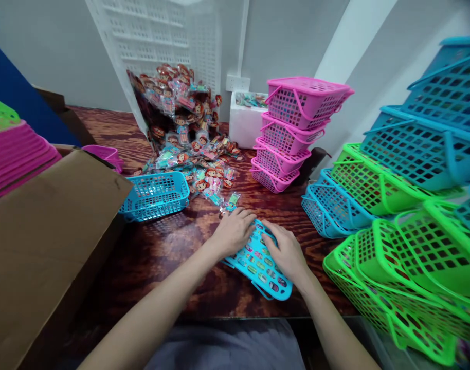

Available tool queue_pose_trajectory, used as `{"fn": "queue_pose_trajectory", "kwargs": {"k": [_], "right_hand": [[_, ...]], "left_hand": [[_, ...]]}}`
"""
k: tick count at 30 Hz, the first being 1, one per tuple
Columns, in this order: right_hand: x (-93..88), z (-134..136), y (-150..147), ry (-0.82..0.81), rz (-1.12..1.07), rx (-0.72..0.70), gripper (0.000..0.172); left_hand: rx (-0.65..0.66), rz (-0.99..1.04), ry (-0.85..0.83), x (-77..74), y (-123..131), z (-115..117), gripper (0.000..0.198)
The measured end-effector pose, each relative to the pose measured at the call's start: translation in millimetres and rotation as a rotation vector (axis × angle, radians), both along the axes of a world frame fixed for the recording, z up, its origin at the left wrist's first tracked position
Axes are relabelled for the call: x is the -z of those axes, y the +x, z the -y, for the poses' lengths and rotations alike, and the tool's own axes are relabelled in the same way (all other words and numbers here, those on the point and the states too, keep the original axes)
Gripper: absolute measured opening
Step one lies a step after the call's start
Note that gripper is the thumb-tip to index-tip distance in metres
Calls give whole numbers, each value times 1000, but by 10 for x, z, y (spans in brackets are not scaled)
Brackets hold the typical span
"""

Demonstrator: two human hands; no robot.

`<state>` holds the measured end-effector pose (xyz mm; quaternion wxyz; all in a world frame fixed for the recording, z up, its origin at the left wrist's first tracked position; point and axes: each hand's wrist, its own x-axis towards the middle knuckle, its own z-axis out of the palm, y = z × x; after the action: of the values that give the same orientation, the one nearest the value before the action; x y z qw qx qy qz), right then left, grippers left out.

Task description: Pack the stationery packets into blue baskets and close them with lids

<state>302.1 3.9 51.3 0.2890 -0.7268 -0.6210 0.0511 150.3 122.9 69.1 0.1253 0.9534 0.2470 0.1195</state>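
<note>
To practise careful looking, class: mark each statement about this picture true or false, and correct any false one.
1. The left hand and right hand lie on a blue basket. True.
2. The stack by the white box is green. False: it is pink.
3. A cardboard box stands at the left. True.
4. The packets lie inside the cardboard box. False: they are heaped on the table.

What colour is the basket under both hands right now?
The basket is light blue, seen best in the head view.
</note>
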Motion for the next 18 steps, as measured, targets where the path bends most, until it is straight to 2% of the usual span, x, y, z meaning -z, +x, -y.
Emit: {"fn": "queue_pose_trajectory", "kwargs": {"k": [3,7,10,12,15,18], "right_hand": [[-38,114,85,163,9,92,36],[-84,503,84,297,-47,202,31],[-15,796,-55,288,-29,140,30],[80,908,-169,239,73,58,38],[232,949,-289,144,251,-44,54],[347,921,-318,148,347,-85,55]], "left_hand": [[-53,-64,0,-13,-28,-99,31],[-135,-101,-30,41,-115,-205,34],[-205,-74,-12,57,-187,-160,38],[-235,-42,23,47,-247,-59,38],[-127,42,101,46,-376,158,41],[54,91,126,87,-499,352,46]]}}
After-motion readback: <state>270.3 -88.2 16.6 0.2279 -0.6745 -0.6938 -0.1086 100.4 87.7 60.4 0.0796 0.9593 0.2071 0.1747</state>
